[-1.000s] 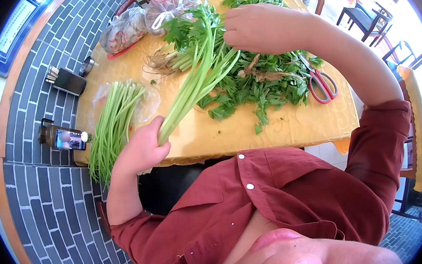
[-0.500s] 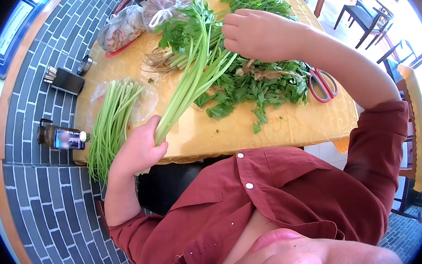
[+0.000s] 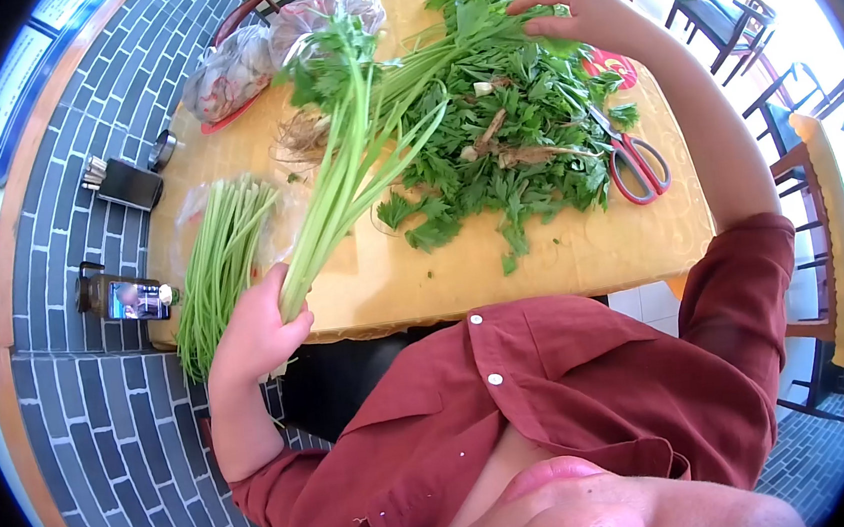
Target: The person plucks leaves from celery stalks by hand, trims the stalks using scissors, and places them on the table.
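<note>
The left hand (image 3: 259,330) grips celery stalks (image 3: 345,185) by one end, leafy tops (image 3: 341,48) beyond it; firm, gentle pressure should avoid bruising. Right of that grip, the right hand (image 3: 576,17) hangs, fingers parted, over leaves (image 3: 549,82).

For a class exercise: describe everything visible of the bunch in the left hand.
The bunch of stalks is pale green, slender and smooth-looking, with leafy tops. The left hand's grip closes around its lower end; it slants away, fanning out above the yellow tablecloth. Whether its tops touch anything is unclear.
</note>
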Demonstrator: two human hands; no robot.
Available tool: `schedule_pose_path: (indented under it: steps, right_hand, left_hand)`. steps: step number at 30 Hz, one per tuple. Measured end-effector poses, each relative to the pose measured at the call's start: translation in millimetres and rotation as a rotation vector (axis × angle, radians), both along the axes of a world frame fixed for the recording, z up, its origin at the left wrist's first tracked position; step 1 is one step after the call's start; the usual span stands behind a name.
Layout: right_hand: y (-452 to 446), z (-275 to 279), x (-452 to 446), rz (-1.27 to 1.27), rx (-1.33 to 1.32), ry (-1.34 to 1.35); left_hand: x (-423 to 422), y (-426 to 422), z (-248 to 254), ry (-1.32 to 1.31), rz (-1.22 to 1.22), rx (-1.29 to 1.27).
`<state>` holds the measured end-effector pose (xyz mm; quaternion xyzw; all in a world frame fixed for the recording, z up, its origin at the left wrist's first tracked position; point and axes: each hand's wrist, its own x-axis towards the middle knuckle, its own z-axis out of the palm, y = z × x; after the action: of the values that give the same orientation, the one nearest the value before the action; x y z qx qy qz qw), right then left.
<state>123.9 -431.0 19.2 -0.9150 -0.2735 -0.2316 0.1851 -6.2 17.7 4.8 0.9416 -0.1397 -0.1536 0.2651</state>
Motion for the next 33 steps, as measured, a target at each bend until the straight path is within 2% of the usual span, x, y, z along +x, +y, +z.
schedule_pose_path:
  steps: [2, 5, 6, 9, 13, 16, 19, 23, 25, 28, 30, 33]
  right_hand:
    - [-0.1, 0.6, -3.7, -0.029, -0.118, -0.200]
    - [26.5, 15.3, -5.8, 0.100, 0.036, -0.460]
    - [30.6, 17.7, -16.2, 0.125, 0.009, -0.100]
    - [53.0, 16.4, -13.6, 0.408, -0.175, -0.089]
    - [55.6, 5.6, -2.0, 0.428, -0.274, 0.218]
    - [52.9, 3.7, -2.6, 0.473, -0.090, 0.274]
    - [49.9, -2.0, 4.2, 0.542, -0.171, 0.011]
    - [55.3, -6.6, -11.2, 0.396, -0.472, -0.175]
    - [61.8, -8.6, -17.7, 0.332, -0.642, -0.236]
    - [66.0, -10.3, -21.6, 0.190, -0.716, -0.129]
    - [63.3, -6.9, -19.9, 0.184, -0.620, -0.132]
    - [68.7, -11.1, -22.2, 0.198, -0.398, -0.105]
  left_hand:
    - [-0.2, 1.6, 1.2, -0.005, 0.000, 0.003]
    - [-0.4, 0.8, 3.0, -0.010, 0.025, 0.022]
    - [-1.0, -0.9, 4.9, -0.001, 0.029, 0.046]
    - [-3.0, -4.5, 9.5, 0.000, 0.020, 0.098]
    - [-4.0, -0.8, 9.0, -0.071, -0.043, 0.107]
    - [-5.6, 5.5, 7.4, -0.069, -0.048, 0.124]
    - [-4.4, 4.5, 9.9, -0.035, -0.036, 0.133]
    - [-3.7, 4.0, 5.3, -0.095, -0.020, 0.129]
    - [1.2, 1.6, 7.0, -0.054, -0.104, 0.161]
    - [3.2, 4.8, 3.3, -0.083, -0.153, 0.128]
    - [2.9, 6.7, -0.9, -0.148, -0.150, 0.119]
    - [1.2, 8.6, 8.7, -0.005, -0.115, 0.131]
